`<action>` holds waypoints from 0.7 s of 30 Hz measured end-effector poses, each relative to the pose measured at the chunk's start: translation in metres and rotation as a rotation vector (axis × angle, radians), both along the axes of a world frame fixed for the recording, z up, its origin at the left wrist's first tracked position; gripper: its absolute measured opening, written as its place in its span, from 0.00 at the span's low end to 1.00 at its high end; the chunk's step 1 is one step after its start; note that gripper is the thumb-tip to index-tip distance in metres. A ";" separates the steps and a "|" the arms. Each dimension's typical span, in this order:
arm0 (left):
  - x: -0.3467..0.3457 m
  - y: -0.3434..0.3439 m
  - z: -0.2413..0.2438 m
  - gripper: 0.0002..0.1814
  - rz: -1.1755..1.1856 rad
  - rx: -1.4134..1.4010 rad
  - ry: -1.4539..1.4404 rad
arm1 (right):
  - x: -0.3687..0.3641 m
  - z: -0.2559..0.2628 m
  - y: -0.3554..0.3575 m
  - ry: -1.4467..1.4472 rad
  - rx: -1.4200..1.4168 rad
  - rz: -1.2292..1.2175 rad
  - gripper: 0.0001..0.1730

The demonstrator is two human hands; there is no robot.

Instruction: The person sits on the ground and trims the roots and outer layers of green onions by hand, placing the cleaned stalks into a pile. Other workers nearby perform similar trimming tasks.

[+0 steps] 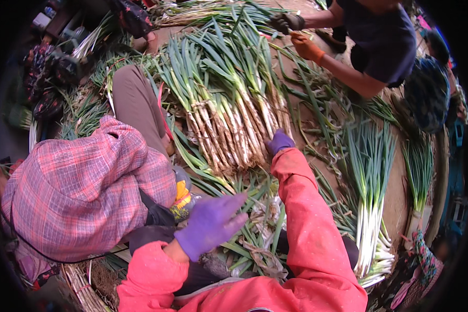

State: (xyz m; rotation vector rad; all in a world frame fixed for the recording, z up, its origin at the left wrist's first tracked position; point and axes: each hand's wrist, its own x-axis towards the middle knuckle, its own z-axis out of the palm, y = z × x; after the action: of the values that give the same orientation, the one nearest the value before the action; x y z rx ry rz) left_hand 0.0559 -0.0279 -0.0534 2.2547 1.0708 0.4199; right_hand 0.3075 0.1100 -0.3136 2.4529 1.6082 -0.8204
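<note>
Unpeeled green onions (238, 128) with soil-stained stalks and roots lie in a large pile before me, leaves pointing away. My right hand (279, 142), in a purple glove, touches the stalks at the pile's right edge; whether its fingers grip one is hidden. Nearer to me, my left hand (213, 224), also purple-gloved and slightly blurred, hovers with fingers apart and nothing in it. Loose leaves and peelings (257, 249) lie below it. On the right, a bundle of cleaned green onions (370, 195) shows white stalks.
A person in a plaid hooded top (89, 187) sits close on my left. Across at upper right, a co-worker (378, 46) reaches in with one dark and one orange glove. Another green onion bundle (419, 171) lies far right; leaf scraps (319, 105) litter the ground.
</note>
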 end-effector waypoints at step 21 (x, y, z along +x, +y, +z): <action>0.040 0.031 -0.074 0.16 0.145 -1.182 -1.141 | -0.074 0.256 -0.284 1.292 0.150 -0.331 0.17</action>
State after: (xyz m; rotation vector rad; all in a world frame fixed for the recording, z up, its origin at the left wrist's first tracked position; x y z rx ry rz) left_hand 0.0957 0.0028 -0.1279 0.6592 0.5471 0.7299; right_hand 0.2331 -0.1739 -0.0576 2.3343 1.4230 -2.7972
